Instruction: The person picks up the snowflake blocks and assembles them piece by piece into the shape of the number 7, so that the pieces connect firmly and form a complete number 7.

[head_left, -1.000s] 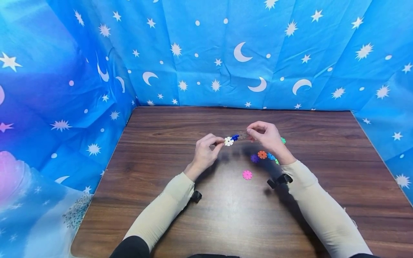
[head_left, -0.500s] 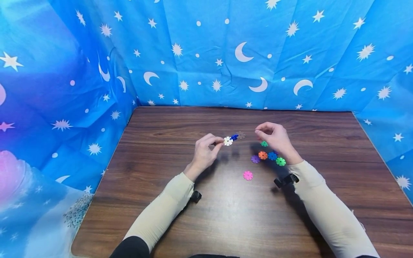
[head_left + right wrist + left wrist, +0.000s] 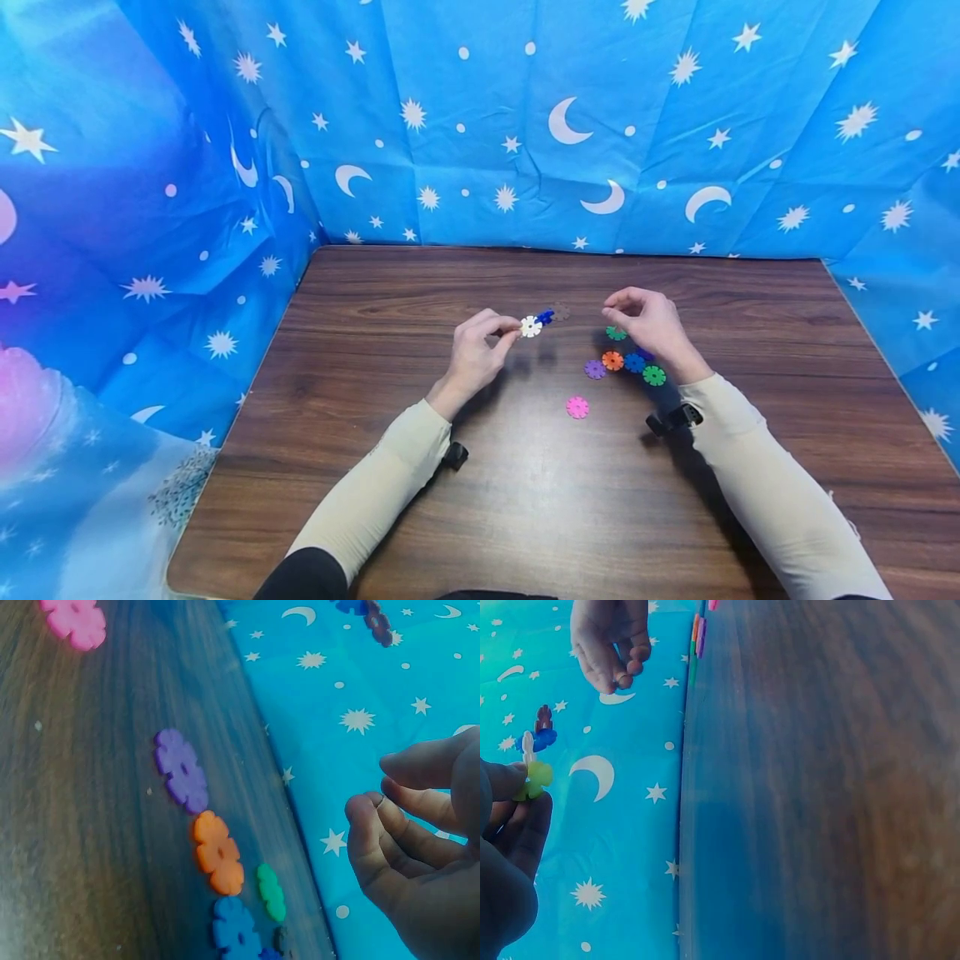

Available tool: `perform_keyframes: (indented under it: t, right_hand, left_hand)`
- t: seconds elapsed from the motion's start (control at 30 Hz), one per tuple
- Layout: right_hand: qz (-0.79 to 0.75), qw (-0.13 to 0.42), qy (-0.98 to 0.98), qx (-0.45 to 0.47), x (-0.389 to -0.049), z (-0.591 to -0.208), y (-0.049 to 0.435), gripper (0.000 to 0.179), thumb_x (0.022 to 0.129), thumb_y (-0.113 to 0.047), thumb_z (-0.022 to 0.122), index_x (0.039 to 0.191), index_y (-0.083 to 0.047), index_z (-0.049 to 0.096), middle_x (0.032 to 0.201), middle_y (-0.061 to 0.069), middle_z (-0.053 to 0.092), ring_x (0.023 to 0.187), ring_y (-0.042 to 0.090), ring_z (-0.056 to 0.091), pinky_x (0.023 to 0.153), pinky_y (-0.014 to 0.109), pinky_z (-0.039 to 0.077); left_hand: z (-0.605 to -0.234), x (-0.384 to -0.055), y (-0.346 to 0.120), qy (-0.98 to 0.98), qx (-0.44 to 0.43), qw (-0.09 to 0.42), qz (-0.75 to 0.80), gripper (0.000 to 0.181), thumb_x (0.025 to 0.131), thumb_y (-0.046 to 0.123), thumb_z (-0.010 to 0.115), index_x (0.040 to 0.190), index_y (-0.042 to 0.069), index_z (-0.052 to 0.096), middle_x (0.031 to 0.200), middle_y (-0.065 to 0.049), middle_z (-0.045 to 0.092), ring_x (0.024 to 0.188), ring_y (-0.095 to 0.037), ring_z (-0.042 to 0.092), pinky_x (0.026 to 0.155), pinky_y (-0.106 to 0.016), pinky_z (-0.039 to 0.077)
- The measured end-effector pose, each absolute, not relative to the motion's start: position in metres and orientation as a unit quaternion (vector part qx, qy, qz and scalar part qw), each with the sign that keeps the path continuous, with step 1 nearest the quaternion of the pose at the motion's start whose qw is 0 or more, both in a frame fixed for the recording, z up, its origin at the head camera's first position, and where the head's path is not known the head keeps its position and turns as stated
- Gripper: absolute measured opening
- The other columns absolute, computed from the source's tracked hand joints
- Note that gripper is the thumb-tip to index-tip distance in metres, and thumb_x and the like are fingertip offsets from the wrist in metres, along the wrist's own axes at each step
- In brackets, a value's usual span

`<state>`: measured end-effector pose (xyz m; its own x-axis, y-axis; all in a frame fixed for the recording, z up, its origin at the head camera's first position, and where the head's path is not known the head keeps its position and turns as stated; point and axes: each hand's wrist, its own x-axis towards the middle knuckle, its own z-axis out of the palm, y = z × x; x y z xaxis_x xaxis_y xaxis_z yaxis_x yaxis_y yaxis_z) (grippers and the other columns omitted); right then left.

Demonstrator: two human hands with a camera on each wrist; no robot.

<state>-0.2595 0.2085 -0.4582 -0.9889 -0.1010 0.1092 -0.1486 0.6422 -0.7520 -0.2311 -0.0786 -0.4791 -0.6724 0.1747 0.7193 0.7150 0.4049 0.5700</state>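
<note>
My left hand (image 3: pixel 474 354) pinches a short chain of notched plastic discs by its yellow disc (image 3: pixel 540 778). Joined on in a row are a white disc (image 3: pixel 533 332), a blue disc (image 3: pixel 546 317) and, at the far end, a brown disc (image 3: pixel 561 312). The chain hangs above the table, over its shadow. To its right, my right hand (image 3: pixel 654 327) holds nothing; the right wrist view shows its fingers loosely bent, thumb and fingertips apart. A green disc (image 3: pixel 617 334) lies under that hand in the head view.
Loose discs lie on the wooden table (image 3: pixel 360 400): purple (image 3: pixel 177 761), orange (image 3: pixel 210 840), light blue (image 3: pixel 227 926), bright green (image 3: pixel 654 379) and pink (image 3: pixel 577 412). A dark blue one is partly hidden near the right wrist. A star-patterned blue cloth (image 3: pixel 450 150) hangs behind the table.
My right hand has drawn away from the brown end of the chain, moving right and leaving the brown disc attached. More of the loose discs now show. My left hand has hardly moved.
</note>
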Motion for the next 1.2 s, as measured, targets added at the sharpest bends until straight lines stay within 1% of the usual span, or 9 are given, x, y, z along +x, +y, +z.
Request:
perform_keyframes:
  t: [0.13,0.23,0.37,0.6,0.8,0.93,1.2]
  right_hand:
    - [0.386,0.029,-0.919,0.072,-0.262,-0.461,0.211,0.019,0.093,-0.026,0.067,0.102,-0.009,0.067,0.096,0.011,0.071,0.083,0.024,0.064,0.067,0.028,0.050]
    - [0.366,0.032,-0.927,0.074,-0.264,-0.464,0.214,0.017,0.092,-0.024,0.067,0.101,-0.009,0.067,0.096,0.011,0.071,0.085,0.026,0.065,0.071,0.032,0.048]
    - [0.345,0.037,-0.935,0.077,-0.266,-0.468,0.217,0.016,0.091,-0.022,0.068,0.100,-0.009,0.067,0.094,0.011,0.072,0.084,0.026,0.066,0.073,0.034,0.048]
    - [0.319,0.032,-0.943,0.085,-0.266,-0.474,0.219,0.018,0.090,-0.022,0.068,0.100,-0.007,0.067,0.093,0.011,0.072,0.084,0.026,0.066,0.072,0.037,0.050]
    - [0.303,-0.002,-0.950,0.075,-0.267,-0.478,0.222,0.024,0.090,-0.021,0.068,0.105,-0.004,0.066,0.099,0.015,0.070,0.088,0.028,0.065,0.077,0.043,0.051]
    - [0.298,-0.023,-0.952,0.071,-0.268,-0.479,0.223,0.027,0.089,-0.020,0.069,0.108,-0.003,0.065,0.103,0.017,0.069,0.090,0.030,0.063,0.076,0.043,0.051]
    - [0.281,-0.040,-0.957,0.062,-0.268,-0.480,0.223,0.027,0.087,-0.019,0.070,0.108,-0.003,0.065,0.104,0.017,0.068,0.086,0.028,0.063,0.071,0.038,0.051]
  left_hand:
    - [-0.478,-0.232,-0.080,-0.785,-0.280,0.294,-0.468,0.007,0.082,0.001,0.075,0.087,0.005,0.075,0.078,-0.004,0.067,0.071,-0.013,0.062,0.063,-0.029,0.057]
    - [-0.478,-0.233,-0.081,-0.786,-0.278,0.294,-0.468,0.007,0.082,0.002,0.076,0.087,0.006,0.075,0.078,-0.004,0.067,0.071,-0.013,0.062,0.063,-0.030,0.057]
    - [-0.477,-0.233,-0.081,-0.786,-0.279,0.289,-0.470,0.006,0.082,0.002,0.075,0.088,0.006,0.075,0.078,-0.004,0.067,0.072,-0.013,0.062,0.064,-0.030,0.057]
    - [-0.476,-0.233,-0.082,-0.780,-0.279,0.294,-0.477,0.007,0.081,0.002,0.076,0.087,0.005,0.075,0.079,-0.004,0.068,0.072,-0.013,0.063,0.066,-0.024,0.057]
    - [-0.476,-0.234,-0.083,-0.781,-0.278,0.294,-0.475,0.007,0.082,0.003,0.077,0.087,0.006,0.075,0.079,-0.003,0.068,0.072,-0.012,0.063,0.064,-0.025,0.057]
    - [-0.476,-0.233,-0.083,-0.782,-0.277,0.292,-0.477,0.007,0.081,0.003,0.077,0.087,0.005,0.075,0.078,-0.004,0.068,0.071,-0.013,0.063,0.064,-0.024,0.057]
    - [-0.475,-0.231,-0.082,-0.786,-0.273,0.284,-0.477,0.006,0.082,0.002,0.076,0.087,0.005,0.075,0.078,-0.004,0.068,0.072,-0.012,0.063,0.065,-0.023,0.057]
